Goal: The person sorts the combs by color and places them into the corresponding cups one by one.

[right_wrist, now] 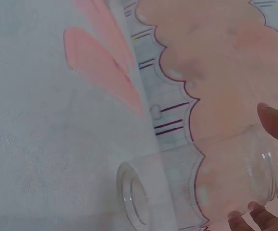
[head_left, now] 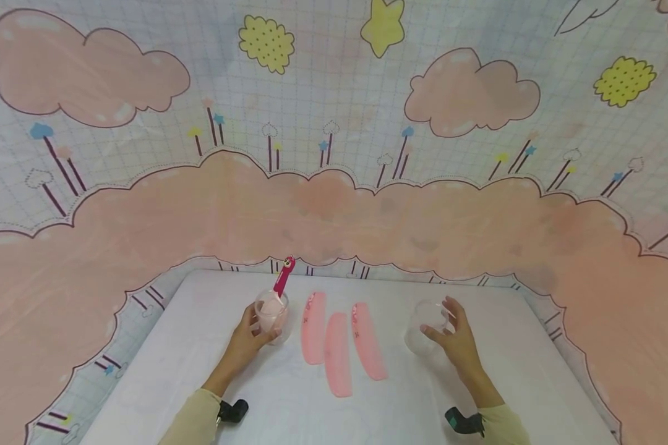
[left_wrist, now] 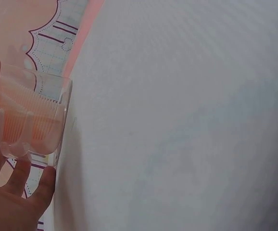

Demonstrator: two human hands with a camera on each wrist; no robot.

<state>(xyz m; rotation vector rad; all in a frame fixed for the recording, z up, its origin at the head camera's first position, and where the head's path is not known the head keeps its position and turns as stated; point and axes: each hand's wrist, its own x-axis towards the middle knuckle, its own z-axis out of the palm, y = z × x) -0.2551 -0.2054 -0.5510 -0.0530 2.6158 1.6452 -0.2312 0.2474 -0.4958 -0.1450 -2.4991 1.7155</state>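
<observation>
My left hand (head_left: 248, 330) holds a clear cup (head_left: 270, 320) at the left of the white table. Inside it, pale pink fine-toothed combs (left_wrist: 26, 120) show through the wall in the left wrist view. A red handle (head_left: 284, 276) with a cartoon head sticks up out of the cup; its lower end is hidden. At the right, my right hand (head_left: 459, 337) grips a clear jar (head_left: 417, 337) near its upper end, thumb on one side and fingers on the other. The jar (right_wrist: 177, 180) looks see-through with nothing inside.
Between the hands lie three pink combs, a left one (head_left: 313, 330), a middle one (head_left: 338, 358) nearer me and a right one (head_left: 369, 341). Behind the white table (head_left: 389, 402) hangs a printed cloth (head_left: 334, 216) with clouds, which also drapes along the sides.
</observation>
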